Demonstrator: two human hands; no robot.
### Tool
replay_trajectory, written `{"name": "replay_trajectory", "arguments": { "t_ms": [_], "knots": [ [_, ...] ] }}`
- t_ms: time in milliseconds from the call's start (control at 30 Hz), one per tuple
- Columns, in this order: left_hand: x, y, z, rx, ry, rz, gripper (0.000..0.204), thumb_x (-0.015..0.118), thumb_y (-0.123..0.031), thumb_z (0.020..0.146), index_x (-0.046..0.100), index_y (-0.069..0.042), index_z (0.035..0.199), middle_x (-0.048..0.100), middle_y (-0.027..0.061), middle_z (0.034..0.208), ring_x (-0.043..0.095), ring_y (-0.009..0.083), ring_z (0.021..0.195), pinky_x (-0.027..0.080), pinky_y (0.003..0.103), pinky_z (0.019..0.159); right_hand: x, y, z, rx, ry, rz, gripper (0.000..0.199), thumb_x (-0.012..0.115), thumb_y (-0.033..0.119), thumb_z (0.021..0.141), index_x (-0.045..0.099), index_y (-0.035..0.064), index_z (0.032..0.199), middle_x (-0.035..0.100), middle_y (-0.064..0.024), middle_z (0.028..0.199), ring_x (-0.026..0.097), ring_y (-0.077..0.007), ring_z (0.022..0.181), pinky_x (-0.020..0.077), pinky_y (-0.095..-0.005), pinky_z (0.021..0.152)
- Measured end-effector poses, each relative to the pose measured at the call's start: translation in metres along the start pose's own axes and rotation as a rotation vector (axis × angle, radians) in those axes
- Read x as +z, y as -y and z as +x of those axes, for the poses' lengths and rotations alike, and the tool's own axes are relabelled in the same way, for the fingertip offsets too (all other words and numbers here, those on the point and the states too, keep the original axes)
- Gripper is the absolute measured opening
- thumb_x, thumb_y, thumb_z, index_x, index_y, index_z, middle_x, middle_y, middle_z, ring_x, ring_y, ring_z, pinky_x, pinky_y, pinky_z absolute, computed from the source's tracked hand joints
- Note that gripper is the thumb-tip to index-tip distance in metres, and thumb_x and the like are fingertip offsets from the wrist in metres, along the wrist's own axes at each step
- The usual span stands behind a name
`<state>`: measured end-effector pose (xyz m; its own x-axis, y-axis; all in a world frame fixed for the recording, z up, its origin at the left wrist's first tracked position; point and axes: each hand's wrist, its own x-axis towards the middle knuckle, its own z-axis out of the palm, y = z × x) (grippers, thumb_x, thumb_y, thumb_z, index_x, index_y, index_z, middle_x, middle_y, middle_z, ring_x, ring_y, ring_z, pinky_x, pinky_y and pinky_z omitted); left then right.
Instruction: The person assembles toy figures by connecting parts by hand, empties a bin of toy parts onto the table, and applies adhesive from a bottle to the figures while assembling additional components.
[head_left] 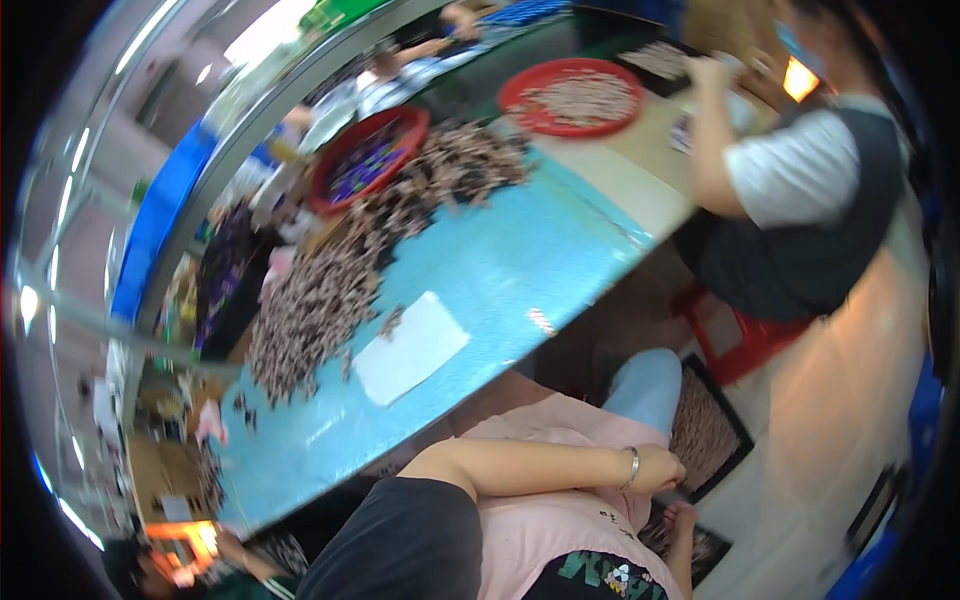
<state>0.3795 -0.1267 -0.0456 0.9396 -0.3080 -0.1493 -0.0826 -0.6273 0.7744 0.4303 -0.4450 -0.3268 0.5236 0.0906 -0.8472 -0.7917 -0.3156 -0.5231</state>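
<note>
1. Saw the left hand (660, 470) beside the pink apron (545, 515), with fingers bent narrow; could not tell, because of blur, about anything held inside.
2. Found the right hand (681, 516) just below in the view, with fingers also curled; could not tell about a hold. Was held close to the left one, perhaps for using both at one spot.
3. Noticed small brown pieces (703, 425) in a black-edged tray (746, 446), just beyond the left hand and right of the knee (645, 388); probably set low for short reach.
4. Noted more pieces, partly covered, near the right hand; could not follow the outline of the container.
5. Observed a big heap (320, 300) along the far side of the blue table (500, 270), probably for saving working room, with a white sheet (412, 348) in front, maybe for better contrast.
6. Saw farther two red basins (575, 131), perhaps for separating kinds, and a co-worker (800, 170) at right.
7. Could hardly make out the cut-off person (150, 570) at lower left.
</note>
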Motion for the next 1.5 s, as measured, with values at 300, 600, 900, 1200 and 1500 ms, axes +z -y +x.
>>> {"name": "replay_trajectory", "arguments": {
  "t_ms": [300, 600, 900, 1200, 1500],
  "knots": [
    [-0.087, -0.024, -0.189, -0.059, -0.992, -0.185, 0.011, 0.058, -0.009, 0.084, 0.062, -0.007, 0.094, 0.063, 0.0103, 0.089, 0.061, 0.0288, 0.084, 0.049, 0.040, 0.078, 0.161, 0.297, -0.113, -0.929, 0.287, -0.543, 0.014, 0.048, 0.007, 0.096, 0.055, 0.0008, 0.105, 0.060, -0.0062, 0.094, 0.058, -0.0113, 0.081, 0.0484, -0.0233, 0.071],
    [-0.084, 0.020, -0.416, -0.671, -1.505, 0.316, 0.022, 0.059, 0.002, 0.077, 0.063, -0.005, 0.097, 0.064, 0.0106, 0.095, 0.061, 0.0292, 0.084, 0.050, 0.038, 0.069, 0.490, 0.311, -0.357, -1.729, 0.972, -0.979, 0.019, 0.059, -0.007, 0.078, 0.062, 0.0004, 0.095, 0.062, -0.0141, 0.097, 0.060, -0.0307, 0.094, 0.0462, -0.0341, 0.083],
    [-0.097, 0.078, -0.455, -0.783, -1.301, 0.229, 0.021, 0.054, -0.001, 0.082, 0.062, -0.005, 0.101, 0.056, 0.0096, 0.092, 0.059, 0.0290, 0.086, 0.050, 0.039, 0.071, 0.606, 0.259, -0.383, -1.787, 1.154, -1.579, 0.030, 0.068, -0.004, 0.072, 0.063, 0.0042, 0.100, 0.058, -0.0117, 0.105, 0.055, -0.0309, 0.100, 0.0444, -0.0393, 0.086],
    [-0.083, 0.086, -0.457, -0.603, -1.471, 0.292, 0.030, 0.057, 0.004, 0.078, 0.062, -0.005, 0.106, 0.058, 0.0124, 0.092, 0.057, 0.0309, 0.086, 0.048, 0.039, 0.074, 0.654, 0.243, -0.360, -1.665, 1.064, -1.306, 0.020, 0.072, 0.003, 0.069, 0.061, 0.0024, 0.086, 0.061, -0.0125, 0.084, 0.059, -0.0312, 0.081, 0.0471, -0.0402, 0.071],
    [-0.086, 0.082, -0.451, -0.635, -1.459, 0.244, 0.025, 0.057, 0.005, 0.078, 0.065, -0.005, 0.099, 0.060, 0.0131, 0.090, 0.059, 0.0304, 0.080, 0.048, 0.037, 0.070, 0.639, 0.281, -0.350, -1.855, 1.038, -1.034, 0.023, 0.070, 0.004, 0.072, 0.056, 0.0035, 0.091, 0.056, -0.0132, 0.101, 0.053, -0.0326, 0.102, 0.0441, -0.0393, 0.084]
  ]
}}
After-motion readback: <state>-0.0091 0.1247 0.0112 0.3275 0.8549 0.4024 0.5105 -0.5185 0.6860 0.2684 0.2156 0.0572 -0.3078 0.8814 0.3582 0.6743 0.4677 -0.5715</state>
